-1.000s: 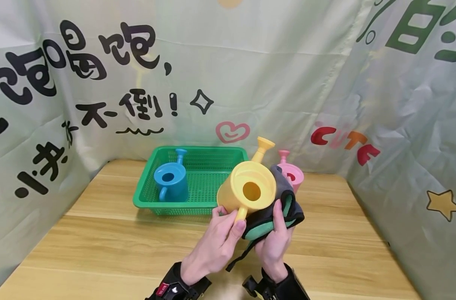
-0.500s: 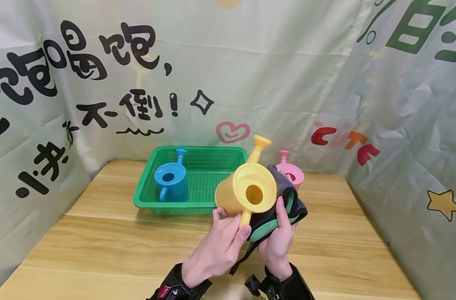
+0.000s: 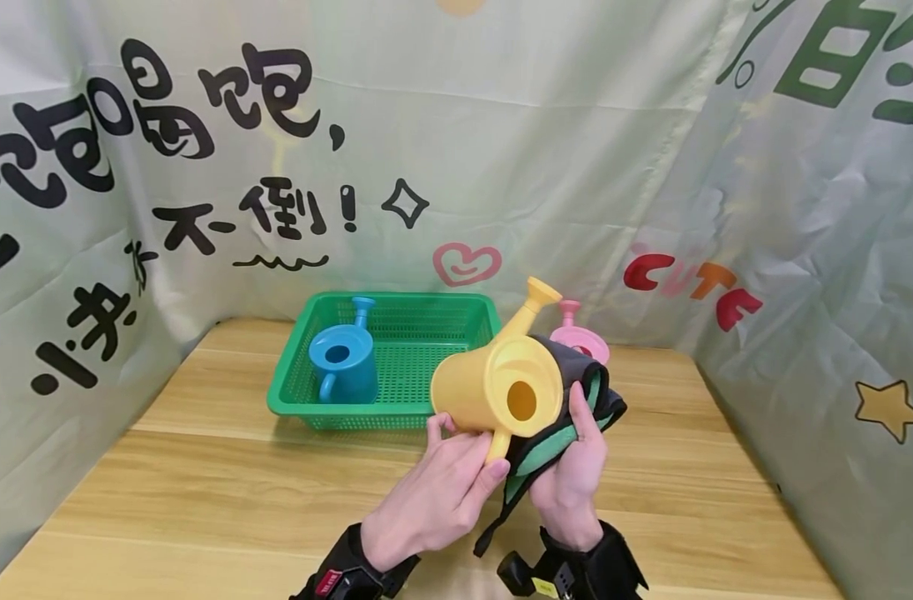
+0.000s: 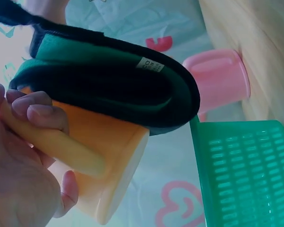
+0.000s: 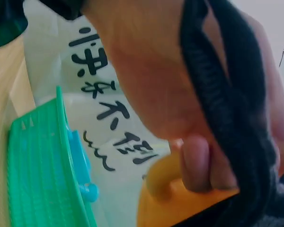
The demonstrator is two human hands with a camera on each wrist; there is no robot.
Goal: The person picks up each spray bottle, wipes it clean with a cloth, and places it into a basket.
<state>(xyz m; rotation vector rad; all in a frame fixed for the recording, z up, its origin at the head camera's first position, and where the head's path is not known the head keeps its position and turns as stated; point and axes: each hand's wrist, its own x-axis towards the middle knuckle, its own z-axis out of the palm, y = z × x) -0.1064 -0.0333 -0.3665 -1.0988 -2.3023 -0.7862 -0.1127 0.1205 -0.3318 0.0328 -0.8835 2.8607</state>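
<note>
A yellow watering can [image 3: 464,387] is held tilted above the table, its spout pointing up and to the right. My left hand [image 3: 434,496] grips it by the handle, which the left wrist view shows with fingers curled round it. A folded dark grey and green cloth [image 3: 546,450] with black trim and a hanging strap lies against the can's right side. My right hand [image 3: 572,475] holds this cloth, thumb on top, the other fingers mostly hidden. In the left wrist view the cloth [image 4: 109,52] overlaps the can's body [image 4: 118,142], and a small white label shows inside the fold.
Behind the hands stands a green plastic basket [image 3: 287,408] with a blue watering can [image 3: 344,371] at its left. A pink watering can [image 3: 587,340] is on the wooden table [image 3: 239,500] to the right, partly covered by the cloth. A printed curtain hangs behind.
The yellow watering can has turned further onto its side and moved slightly right. My right hand and the cloth have shifted right with it; the left hand keeps its grip on the handle.
</note>
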